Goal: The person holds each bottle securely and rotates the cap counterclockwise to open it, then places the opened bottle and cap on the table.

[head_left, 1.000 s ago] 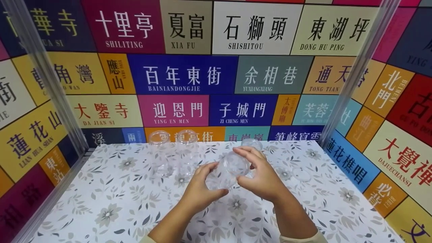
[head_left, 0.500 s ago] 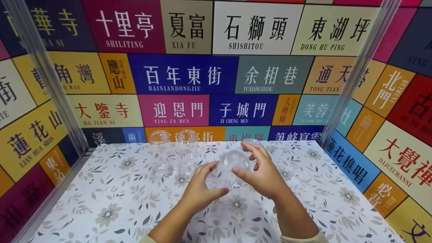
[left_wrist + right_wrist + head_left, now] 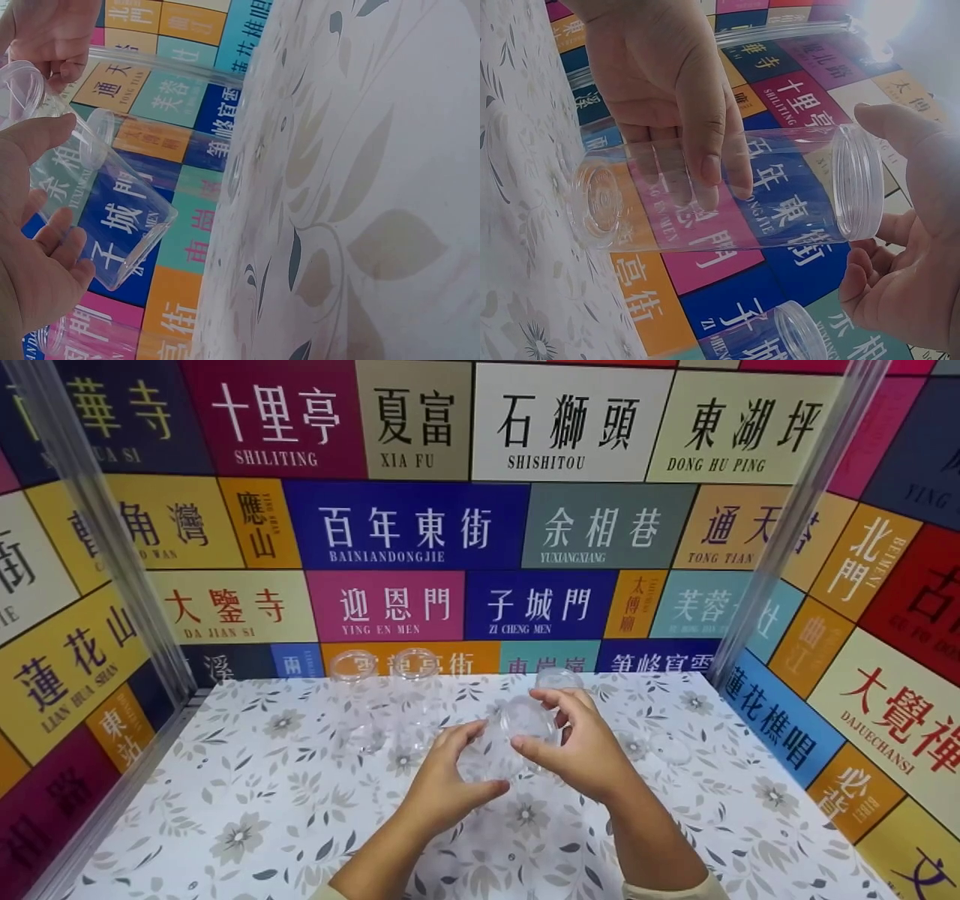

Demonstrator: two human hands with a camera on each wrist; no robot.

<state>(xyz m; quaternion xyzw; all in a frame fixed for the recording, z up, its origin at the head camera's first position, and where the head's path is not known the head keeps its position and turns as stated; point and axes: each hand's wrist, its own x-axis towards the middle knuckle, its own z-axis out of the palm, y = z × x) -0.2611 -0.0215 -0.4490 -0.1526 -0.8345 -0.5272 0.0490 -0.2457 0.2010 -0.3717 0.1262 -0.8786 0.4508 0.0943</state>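
A clear plastic jar (image 3: 780, 225) is tilted above the table, its body held by my left hand (image 3: 442, 784) with the thumb on one side and the fingers on the other. At the jar's upper end sits a clear round lid (image 3: 859, 184). My right hand (image 3: 585, 742) grips this lid from the side, thumb on one edge and fingers curled on the opposite edge. Through the clear walls the jar shows no contents. The left wrist view shows the jar's base (image 3: 142, 251) pointing away from the left palm.
Two clear jars (image 3: 352, 709) stand side by side at the back left of the flower-patterned table (image 3: 247, 780). Another clear jar (image 3: 559, 679) stands behind my right hand. A clear flat disc (image 3: 671, 748) lies to the right. Colourful sign panels (image 3: 405, 525) rise behind.
Half a second ago my right hand's fingers were spread off the lid; now they have closed in on it again. The left hand and jar have stayed in place.
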